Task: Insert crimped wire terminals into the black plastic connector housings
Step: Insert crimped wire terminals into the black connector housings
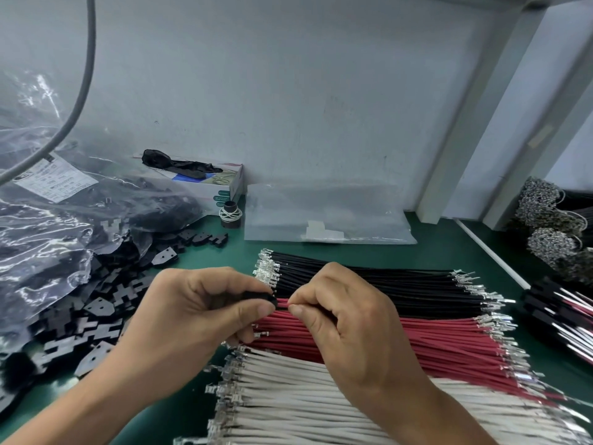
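While held in the curled left hand [205, 303], housing [258, 298] raised above the wire rows, thumb and forefinger pinching it. Red wire [282, 304] pinched between right hand [349, 319] thumb and forefinger, just at the housing's mouth. Risk judged: terminal skewed or half-seated through off-axis push; wire buckled if gripped too far back. Cavity not visible.

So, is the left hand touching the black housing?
Touching: the head view shows the left hand with thumb and fingers pinching the black housing.
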